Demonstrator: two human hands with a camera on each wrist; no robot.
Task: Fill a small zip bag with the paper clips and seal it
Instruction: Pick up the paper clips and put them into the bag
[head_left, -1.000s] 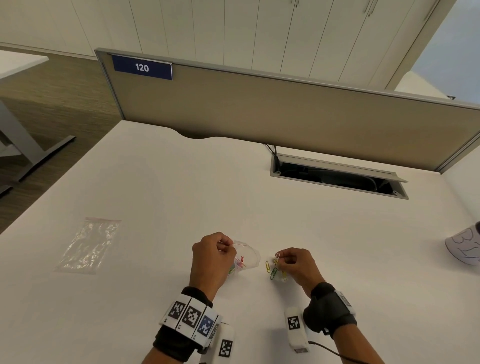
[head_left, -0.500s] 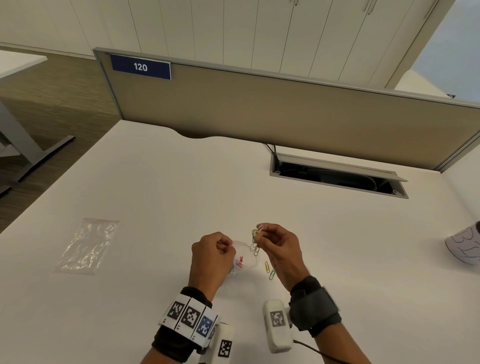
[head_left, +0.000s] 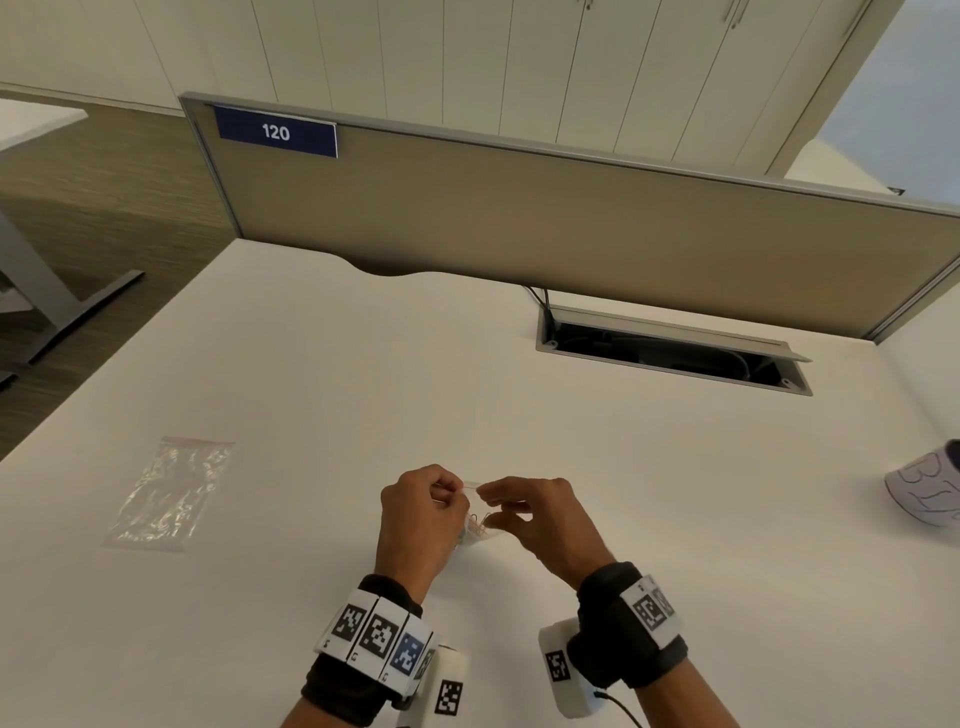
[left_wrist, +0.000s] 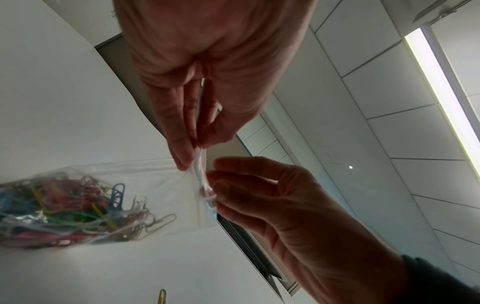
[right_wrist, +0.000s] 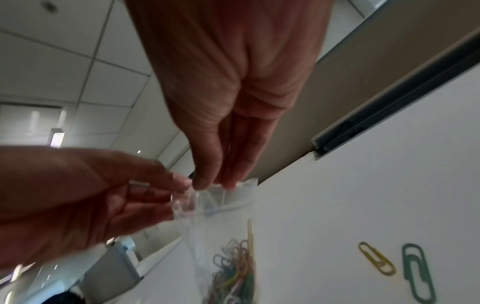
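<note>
Your left hand (head_left: 423, 512) and right hand (head_left: 540, 519) each pinched the bag (left_wrist: 161, 185) (thin, floppy plastic, probably slippery) at its mouth, the best place to hold it.

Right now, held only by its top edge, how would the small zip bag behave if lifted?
The zip bag looks thin and crumpled, so probably floppy. The paper clips lie bunched at one end, so it would likely sag there. Both hands pinch its mouth.
</note>
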